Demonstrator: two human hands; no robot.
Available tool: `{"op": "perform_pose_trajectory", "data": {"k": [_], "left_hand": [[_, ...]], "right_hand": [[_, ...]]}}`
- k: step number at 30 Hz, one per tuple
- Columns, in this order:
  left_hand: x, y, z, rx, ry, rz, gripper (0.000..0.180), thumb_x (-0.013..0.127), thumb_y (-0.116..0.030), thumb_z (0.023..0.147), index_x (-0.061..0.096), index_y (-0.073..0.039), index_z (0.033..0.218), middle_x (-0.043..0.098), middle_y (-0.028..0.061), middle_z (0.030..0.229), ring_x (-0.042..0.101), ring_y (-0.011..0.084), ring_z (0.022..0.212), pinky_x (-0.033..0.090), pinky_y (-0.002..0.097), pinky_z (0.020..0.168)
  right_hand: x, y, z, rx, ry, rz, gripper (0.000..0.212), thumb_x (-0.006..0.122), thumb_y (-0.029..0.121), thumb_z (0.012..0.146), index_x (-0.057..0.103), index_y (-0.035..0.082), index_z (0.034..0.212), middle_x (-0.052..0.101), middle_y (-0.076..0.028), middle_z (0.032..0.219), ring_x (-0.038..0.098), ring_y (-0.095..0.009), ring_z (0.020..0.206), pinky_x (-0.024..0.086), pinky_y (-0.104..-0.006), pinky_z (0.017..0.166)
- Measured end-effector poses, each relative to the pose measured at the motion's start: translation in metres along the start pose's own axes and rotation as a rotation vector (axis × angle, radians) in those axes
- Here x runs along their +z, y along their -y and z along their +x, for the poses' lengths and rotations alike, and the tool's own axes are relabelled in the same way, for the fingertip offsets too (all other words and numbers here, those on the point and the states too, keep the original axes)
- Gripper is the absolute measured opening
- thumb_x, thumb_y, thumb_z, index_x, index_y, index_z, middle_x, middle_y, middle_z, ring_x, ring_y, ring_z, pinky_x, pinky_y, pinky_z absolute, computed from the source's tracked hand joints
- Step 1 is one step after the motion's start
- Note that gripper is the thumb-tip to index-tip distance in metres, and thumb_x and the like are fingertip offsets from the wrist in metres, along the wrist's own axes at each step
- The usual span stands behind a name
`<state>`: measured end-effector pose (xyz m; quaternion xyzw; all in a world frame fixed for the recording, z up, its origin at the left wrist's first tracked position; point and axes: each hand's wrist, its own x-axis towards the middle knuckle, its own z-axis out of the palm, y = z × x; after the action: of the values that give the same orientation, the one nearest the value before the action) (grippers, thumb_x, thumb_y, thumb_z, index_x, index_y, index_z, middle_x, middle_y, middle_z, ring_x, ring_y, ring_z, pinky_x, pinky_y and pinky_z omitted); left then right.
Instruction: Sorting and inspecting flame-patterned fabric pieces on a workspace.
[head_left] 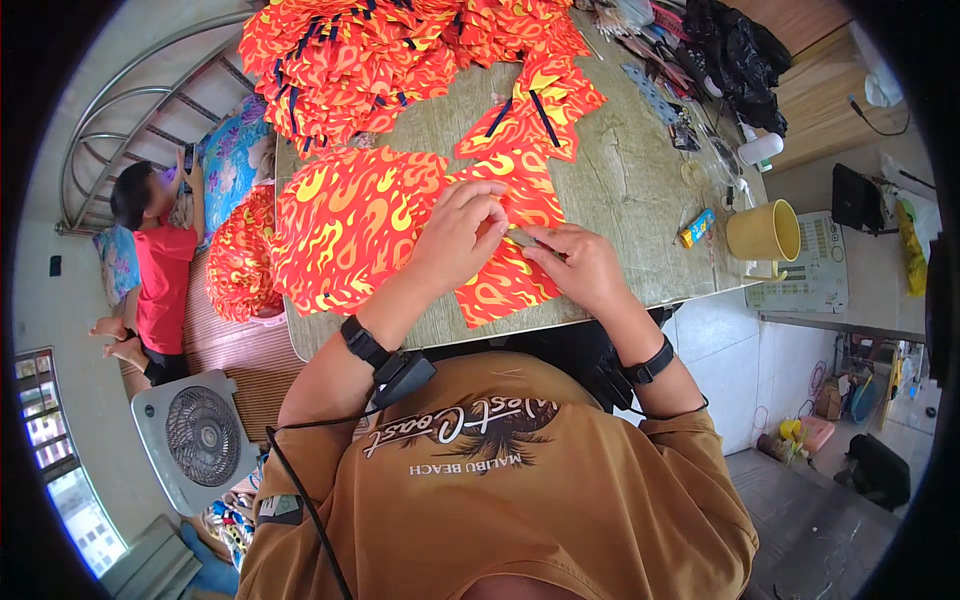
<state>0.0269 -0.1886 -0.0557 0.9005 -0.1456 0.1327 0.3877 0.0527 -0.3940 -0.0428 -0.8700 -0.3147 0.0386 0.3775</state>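
On the table in front of me lies a red fabric piece (512,290) with a yellow and orange flame print. Over its middle, my right hand (583,262) is closed around a small grey metal tool (522,238), whose tip points toward my left hand. My left hand (462,235) is closed in a pinch right beside that tip, with its fingers curled; what it pinches is too small to make out. A wider flame-print piece (350,225) is spread out to the left, partly under my left forearm.
A big heap of flame-print pieces with dark straps (360,75) covers the table's far side; a smaller strapped piece (540,105) lies nearer. To the right are a yellow cup (765,232), a small box (697,228) and black bags (735,60). A person in red (162,265) and a fan (197,435) are left.
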Motion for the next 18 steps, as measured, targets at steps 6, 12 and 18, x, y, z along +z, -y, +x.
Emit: {"op": "perform_pose_trajectory", "data": {"k": [6,12,18], "left_hand": [[0.001,-0.001,-0.001,-0.006,-0.014,-0.013,0.01,0.062,-0.013,0.083,0.057,-0.005,0.087,0.058,0.0093,0.116,0.05,0.0287,0.112,0.038,0.04,0.097],[0.003,0.005,-0.002,-0.053,-0.092,-0.064,0.01,0.061,-0.013,0.085,0.057,-0.004,0.088,0.057,0.011,0.117,0.05,0.0289,0.113,0.038,0.0397,0.097],[-0.001,0.014,0.008,-0.176,-0.191,-0.172,0.013,0.063,-0.014,0.084,0.058,-0.004,0.09,0.059,0.0121,0.113,0.052,0.0282,0.112,0.038,0.0402,0.098]], "right_hand": [[0.001,-0.001,-0.001,0.02,0.008,-0.039,0.029,0.069,0.024,0.081,0.069,0.01,0.108,0.067,-0.015,0.085,0.063,-0.028,0.071,0.05,-0.0345,0.064],[-0.004,-0.003,-0.005,0.029,-0.058,-0.001,0.028,0.069,0.022,0.081,0.069,0.009,0.107,0.065,-0.014,0.08,0.062,-0.027,0.068,0.049,-0.0333,0.062],[-0.021,-0.013,-0.014,0.093,-0.118,0.009,0.029,0.071,0.02,0.08,0.069,0.008,0.107,0.06,-0.012,0.071,0.059,-0.025,0.062,0.045,-0.0317,0.058]]}}
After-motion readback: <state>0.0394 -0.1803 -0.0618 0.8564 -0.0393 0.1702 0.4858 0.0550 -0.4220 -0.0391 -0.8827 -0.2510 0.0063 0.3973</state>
